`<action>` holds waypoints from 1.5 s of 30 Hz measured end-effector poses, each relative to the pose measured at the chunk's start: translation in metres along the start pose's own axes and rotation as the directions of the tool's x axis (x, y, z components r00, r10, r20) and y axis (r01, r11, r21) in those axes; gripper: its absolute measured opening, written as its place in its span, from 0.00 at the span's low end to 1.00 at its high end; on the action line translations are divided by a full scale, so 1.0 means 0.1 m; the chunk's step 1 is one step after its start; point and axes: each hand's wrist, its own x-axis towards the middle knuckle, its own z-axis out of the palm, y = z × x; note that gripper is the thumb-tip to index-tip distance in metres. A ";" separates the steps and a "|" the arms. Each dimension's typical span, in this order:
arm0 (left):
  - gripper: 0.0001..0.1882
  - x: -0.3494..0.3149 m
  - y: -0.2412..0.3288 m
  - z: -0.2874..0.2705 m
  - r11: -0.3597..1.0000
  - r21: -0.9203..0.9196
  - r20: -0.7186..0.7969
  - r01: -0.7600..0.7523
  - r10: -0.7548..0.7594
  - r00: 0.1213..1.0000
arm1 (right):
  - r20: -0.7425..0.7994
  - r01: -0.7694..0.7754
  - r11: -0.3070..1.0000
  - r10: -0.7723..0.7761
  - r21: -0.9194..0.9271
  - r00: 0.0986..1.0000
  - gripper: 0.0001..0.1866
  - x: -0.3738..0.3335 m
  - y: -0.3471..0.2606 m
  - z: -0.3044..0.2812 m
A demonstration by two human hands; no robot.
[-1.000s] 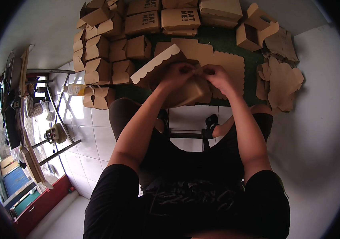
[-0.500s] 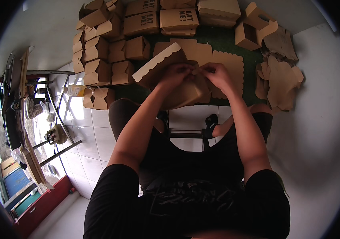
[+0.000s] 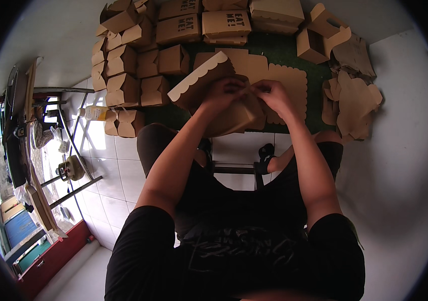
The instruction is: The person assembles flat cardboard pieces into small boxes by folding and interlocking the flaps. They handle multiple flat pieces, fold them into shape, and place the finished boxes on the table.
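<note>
The person's left hand [image 3: 225, 93] and right hand [image 3: 272, 95], close together, pinch a partly folded, scallop-edged kraft cardboard box [image 3: 235, 117].

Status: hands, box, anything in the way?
Left hand and right hand pinching cardboard box at its edge. Partly folded, scalloped flap open. Flat sheet close by, right side.

a black tee [image 3: 244, 268] with pale print [image 3: 254, 245] tops dark shorts [image 3: 199, 190] and seemingly black sandals [image 3: 265, 153].
</note>
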 end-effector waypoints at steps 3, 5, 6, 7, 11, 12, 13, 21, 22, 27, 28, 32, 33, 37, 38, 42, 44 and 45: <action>0.23 -0.01 0.01 0.00 0.999 0.042 -0.019 -0.010 0.011 1.000 | 0.024 -0.048 0.998 0.047 0.048 0.999 0.16 0.01 0.01 0.00; 0.24 -0.02 0.01 0.00 0.998 0.063 -0.030 -0.020 0.022 0.999 | 0.029 -0.020 0.999 0.019 0.038 0.999 0.16 0.01 0.01 -0.01; 0.24 -0.02 0.01 0.00 0.997 0.069 -0.034 -0.026 0.028 0.999 | 0.030 -0.015 0.999 0.014 0.042 0.999 0.15 0.01 0.02 -0.01; 0.24 -0.02 0.00 0.00 0.997 0.075 -0.037 -0.032 0.034 0.999 | 0.031 0.002 1.000 -0.003 0.030 1.000 0.15 0.01 0.02 -0.01; 0.25 0.00 -0.04 0.01 0.996 0.078 -0.067 -0.049 0.054 0.996 | 0.031 0.053 0.999 -0.054 0.004 0.998 0.14 -0.01 0.01 0.00; 0.25 0.02 -0.04 0.02 0.996 0.067 -0.070 -0.050 0.054 0.996 | 0.032 0.064 0.998 -0.064 0.006 0.997 0.14 -0.01 0.00 0.00; 0.25 0.02 -0.05 0.02 0.997 0.056 -0.072 -0.051 0.055 0.996 | 0.037 0.061 0.998 -0.061 -0.008 0.997 0.14 -0.01 0.00 -0.01; 0.25 0.02 -0.11 0.05 0.998 0.045 -0.126 -0.048 0.053 0.991 | 0.030 0.006 0.999 -0.005 -0.035 1.000 0.16 -0.03 -0.12 0.02; 0.25 0.03 -0.12 0.05 0.998 0.041 -0.132 -0.054 0.059 0.990 | 0.037 0.064 0.996 -0.062 -0.058 0.997 0.17 -0.04 -0.13 0.01; 0.24 0.04 -0.14 0.06 0.996 -0.011 -0.147 -0.085 0.082 0.986 | 0.032 0.115 0.982 -0.112 -0.146 0.993 0.17 -0.06 -0.16 0.02; 0.24 0.04 -0.13 0.07 0.995 -0.059 -0.146 -0.086 0.076 0.986 | 0.017 0.128 0.979 -0.127 -0.156 0.992 0.17 -0.06 -0.16 0.04; 0.21 0.03 -0.09 0.07 0.991 -0.100 -0.137 -0.093 0.079 0.987 | -0.084 0.148 0.957 -0.174 -0.249 0.981 0.16 -0.11 -0.20 0.15; 0.20 0.03 -0.09 0.08 0.987 -0.113 -0.140 -0.118 0.101 0.985 | -0.121 0.145 0.946 -0.186 -0.290 0.975 0.16 -0.14 -0.21 0.19; 0.16 0.09 -0.10 0.09 0.945 -0.297 -0.062 -0.133 0.120 0.991 | -0.234 0.083 0.907 -0.194 -0.413 0.953 0.14 -0.18 -0.24 0.25; 0.16 0.11 -0.12 0.09 0.962 -0.213 -0.063 -0.173 0.163 0.985 | -0.245 0.086 0.898 -0.209 -0.432 0.947 0.14 -0.19 -0.24 0.25; 0.17 0.13 -0.18 0.09 0.971 0.069 -0.059 -0.231 0.235 0.970 | -0.268 0.088 0.857 -0.254 -0.508 0.929 0.11 -0.16 -0.24 0.25; 0.17 0.13 -0.20 0.09 0.967 0.129 -0.062 -0.218 0.228 0.972 | -0.273 0.122 0.845 -0.300 -0.521 0.914 0.11 -0.17 -0.23 0.25; 0.17 0.13 -0.21 0.09 0.967 0.135 -0.063 -0.217 0.227 0.972 | -0.278 0.126 0.844 -0.307 -0.521 0.910 0.11 -0.17 -0.23 0.26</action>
